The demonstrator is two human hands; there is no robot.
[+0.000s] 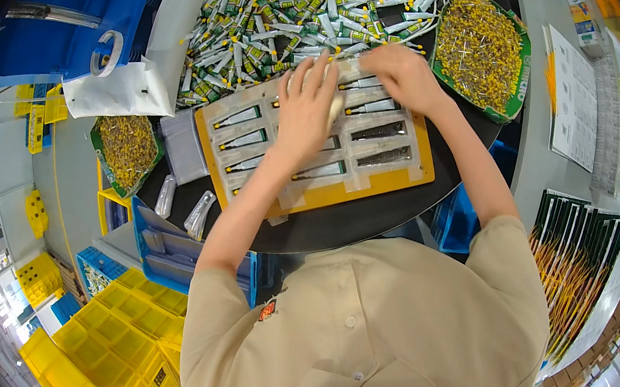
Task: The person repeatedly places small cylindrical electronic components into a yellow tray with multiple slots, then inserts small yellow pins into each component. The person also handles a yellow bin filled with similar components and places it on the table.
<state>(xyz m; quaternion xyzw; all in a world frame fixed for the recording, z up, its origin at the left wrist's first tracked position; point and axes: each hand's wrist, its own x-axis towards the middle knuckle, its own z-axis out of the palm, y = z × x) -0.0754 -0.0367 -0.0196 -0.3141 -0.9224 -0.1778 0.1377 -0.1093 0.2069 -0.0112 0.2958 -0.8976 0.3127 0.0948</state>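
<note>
An orange-yellow board (415, 178) lies tilted on the black table, bearing a clear plastic tray (349, 137) with slots. White-and-green tubes (240, 118) with yellow caps lie in several slots; two slots on the right show dark bottoms. My left hand (304, 110) is over the middle of the tray, its fingers stretched toward the far edge and slightly apart. At the tray's far right edge is my right hand (403, 73), its fingers curled together; what they hold, if anything, is hidden. Just beyond both hands spreads a large heap of the same tubes (272, 8).
Green-edged boxes of small yellow-and-white pieces stand at the right (479, 47) and left (124, 152). Stacked clear trays (184, 147) lie left of the board, beside two clear plastic pieces (199, 213). Yellow crates (124, 326) stand lower left. Printed cards (583, 261) are stacked at the right.
</note>
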